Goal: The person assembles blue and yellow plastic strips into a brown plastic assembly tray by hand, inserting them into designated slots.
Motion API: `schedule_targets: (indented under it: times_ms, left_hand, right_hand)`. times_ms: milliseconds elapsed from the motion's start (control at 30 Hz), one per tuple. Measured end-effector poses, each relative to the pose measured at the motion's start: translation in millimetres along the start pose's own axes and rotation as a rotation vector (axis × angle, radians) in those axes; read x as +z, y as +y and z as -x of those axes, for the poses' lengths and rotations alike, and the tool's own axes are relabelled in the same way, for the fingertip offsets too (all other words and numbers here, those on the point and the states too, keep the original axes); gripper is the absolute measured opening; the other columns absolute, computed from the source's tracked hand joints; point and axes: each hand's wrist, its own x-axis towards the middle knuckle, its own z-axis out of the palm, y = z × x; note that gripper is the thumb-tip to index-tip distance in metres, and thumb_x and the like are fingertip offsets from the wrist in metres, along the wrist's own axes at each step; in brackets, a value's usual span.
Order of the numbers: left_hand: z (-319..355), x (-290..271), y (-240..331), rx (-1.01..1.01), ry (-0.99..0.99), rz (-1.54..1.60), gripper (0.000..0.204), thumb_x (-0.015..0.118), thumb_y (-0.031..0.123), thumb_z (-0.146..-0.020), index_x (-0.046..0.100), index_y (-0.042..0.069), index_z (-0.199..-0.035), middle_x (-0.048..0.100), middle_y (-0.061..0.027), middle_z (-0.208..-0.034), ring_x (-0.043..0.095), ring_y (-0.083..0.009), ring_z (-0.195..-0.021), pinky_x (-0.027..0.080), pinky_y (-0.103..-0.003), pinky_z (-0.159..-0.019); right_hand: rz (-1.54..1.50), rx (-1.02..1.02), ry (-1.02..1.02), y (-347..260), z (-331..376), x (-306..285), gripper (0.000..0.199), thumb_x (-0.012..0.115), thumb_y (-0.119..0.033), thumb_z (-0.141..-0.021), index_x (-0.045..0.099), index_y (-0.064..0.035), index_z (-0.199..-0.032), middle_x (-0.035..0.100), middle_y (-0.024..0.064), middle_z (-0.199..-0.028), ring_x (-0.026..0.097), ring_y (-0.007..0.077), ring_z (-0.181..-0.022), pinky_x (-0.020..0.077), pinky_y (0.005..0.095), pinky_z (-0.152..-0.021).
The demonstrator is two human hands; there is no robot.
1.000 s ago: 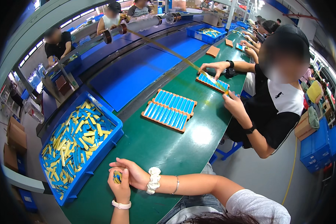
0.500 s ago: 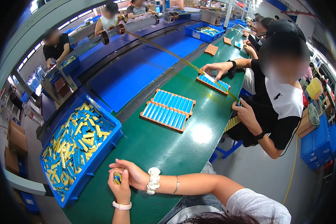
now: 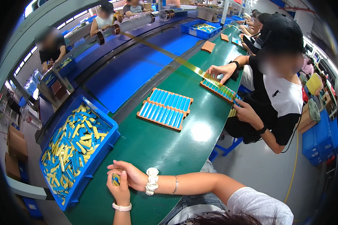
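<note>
My left hand (image 3: 118, 190), with a pale pink band at the wrist, is closed around a small bunch of blue and yellow strips (image 3: 116, 180). Their ends show between thumb and fingers. Against it rests my right hand (image 3: 133, 176), a white scrunchie on its wrist, fingers stretched out past the top of the left hand. I see nothing in the right hand, though its palm is partly hidden. To the left stands a blue bin (image 3: 115, 131) heaped with loose blue and yellow strips (image 3: 79, 142). Both hands are above the green table (image 3: 146, 150).
Two orange trays (image 3: 180, 129) filled with blue strips lie farther up the table. At right, a co-worker's hands (image 3: 223, 73) press yellowish tape (image 3: 184, 63) over another filled tray. A blue conveyor belt (image 3: 131, 75) runs behind, and another blue bin (image 3: 201, 32) stands far off.
The co-worker's tape now lies down along the filled tray, and their lower hand has come up to the tray's end. My hands keep the same hold; the view has shifted slightly.
</note>
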Motion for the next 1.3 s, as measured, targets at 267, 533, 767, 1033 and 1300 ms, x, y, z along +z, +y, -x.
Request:
schedule_targets:
  times_ms: [267, 533, 767, 1033, 1300]
  left_hand:
    - [0.8, 0.7, -0.9, 0.052, -0.007, 0.002, 0.017, 0.058, 0.015, -0.091, 0.046, 0.007, -0.083, 0.044, 0.0014, -0.060, 0.037, -0.0040, -0.045, 0.026, -0.019, -0.040]
    - [0.2, 1.7, 1.4, 0.035, -0.008, 0.027, 0.015, 0.057, 0.012, -0.091, 0.046, 0.007, -0.083, 0.044, 0.0015, -0.061, 0.037, -0.0035, -0.045, 0.026, -0.019, -0.040]
    - [-0.1, 0.2, -1.1, 0.057, -0.003, -0.004, 0.014, 0.057, 0.012, -0.091, 0.046, 0.007, -0.083, 0.044, 0.0015, -0.061, 0.037, -0.0032, -0.045, 0.026, -0.019, -0.039]
    - [0.9, 2.2, 2.6, 0.033, 0.001, 0.025, 0.015, 0.057, 0.013, -0.091, 0.046, 0.007, -0.082, 0.044, 0.0014, -0.062, 0.037, -0.0034, -0.044, 0.026, -0.019, -0.039]
    - [1.6, 3.0, 6.3, 0.006, 0.003, 0.049, 0.016, 0.057, 0.013, -0.091, 0.045, 0.008, -0.082, 0.043, 0.0016, -0.060, 0.036, -0.0039, -0.044, 0.026, -0.020, -0.040]
  right_hand:
    - [0.011, 0.010, 0.018, 0.7, -1.3, -0.7, 0.039, 0.050, -0.041, -0.093, 0.056, -0.0072, -0.112, 0.061, 0.0039, -0.096, 0.059, 0.0135, -0.087, 0.0489, 0.0281, -0.080]
    - [-0.006, -0.001, -0.010, 1.4, -2.2, -2.3, 0.039, 0.051, -0.041, -0.092, 0.056, -0.0073, -0.111, 0.061, 0.0036, -0.095, 0.059, 0.0133, -0.086, 0.0491, 0.0281, -0.079]
    - [-0.006, 0.002, -0.003, 0.5, -0.4, 0.9, 0.039, 0.050, -0.041, -0.093, 0.056, -0.0075, -0.111, 0.061, 0.0035, -0.095, 0.059, 0.0132, -0.086, 0.0491, 0.0281, -0.078]
    - [0.001, 0.000, 0.000, -0.4, 0.6, 0.9, 0.039, 0.050, -0.042, -0.093, 0.056, -0.0080, -0.111, 0.060, 0.0033, -0.096, 0.058, 0.0130, -0.087, 0.0483, 0.0283, -0.080]
    - [0.014, 0.005, 0.004, 0.5, -0.8, -0.4, 0.040, 0.049, -0.042, -0.093, 0.055, -0.0084, -0.112, 0.060, 0.0031, -0.096, 0.058, 0.0132, -0.087, 0.0481, 0.0285, -0.079]
